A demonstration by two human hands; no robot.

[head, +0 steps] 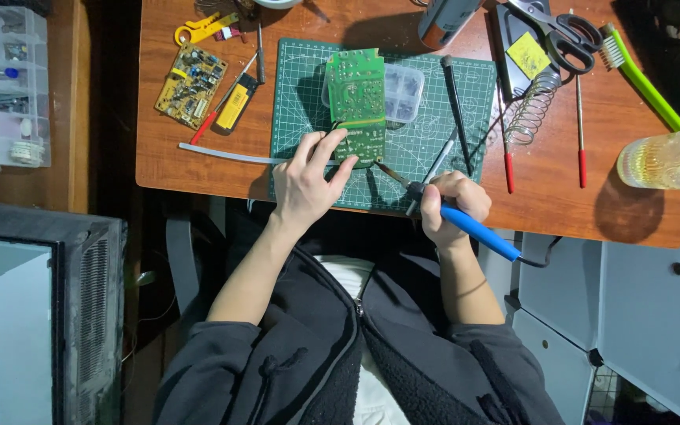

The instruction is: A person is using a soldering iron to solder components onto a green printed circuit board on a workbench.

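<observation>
My left hand rests on the near edge of a green circuit board, fingers spread on it and holding it down on the green cutting mat. My right hand grips a soldering iron with a blue handle. Its metal tip points left toward the board's near right corner. The iron's cord trails off to the right of the handle. A small clear plastic box lies partly under the board.
A yellow circuit board, yellow cutter and red-handled tools lie left on the wooden desk. Scissors, a coil stand, a green toothbrush and a glass jar sit right. A parts organiser stands far left.
</observation>
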